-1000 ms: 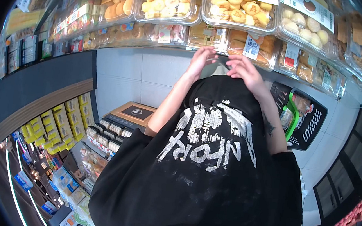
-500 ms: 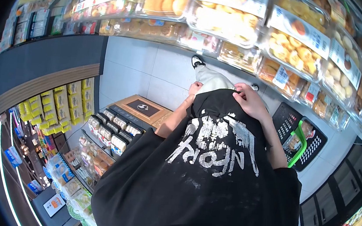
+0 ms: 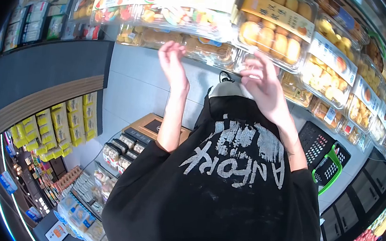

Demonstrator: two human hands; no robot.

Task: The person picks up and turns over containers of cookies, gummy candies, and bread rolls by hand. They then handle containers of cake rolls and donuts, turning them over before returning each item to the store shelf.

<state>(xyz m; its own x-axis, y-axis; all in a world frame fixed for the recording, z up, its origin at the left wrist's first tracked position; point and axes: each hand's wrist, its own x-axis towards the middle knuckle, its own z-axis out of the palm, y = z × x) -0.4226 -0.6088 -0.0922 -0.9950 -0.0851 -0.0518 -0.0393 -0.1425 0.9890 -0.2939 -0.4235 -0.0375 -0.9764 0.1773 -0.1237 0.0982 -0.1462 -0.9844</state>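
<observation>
My left hand (image 3: 174,67) is raised before the lower row of the shelf, fingers loosely bent and apart, with nothing in it. Behind its fingertips lie clear packs of brown baked goods (image 3: 205,49). To the right, my right hand (image 3: 266,90) reaches up with spread, slightly blurred fingers, also holding nothing. Its fingertips overlap the bottom edge of a clear box of round golden pastries (image 3: 279,15) with a yellow label band. Left of that box stands a clear box of colourful sweets (image 3: 186,3) with a white and yellow band.
More boxed pastries (image 3: 333,64) line the shelf to the right. A black basket with a green handle (image 3: 336,166) sits on the floor at right. Lower left, a display of white-topped packs (image 3: 126,149) stands beside hanging yellow packets (image 3: 56,127). Dark cabinets (image 3: 359,199) are lower right.
Both hands have left the shirt hem and risen toward the shelf, their fingers opening. The view has shifted left along the shelf, bringing the sweets and golden pastries nearer the middle.
</observation>
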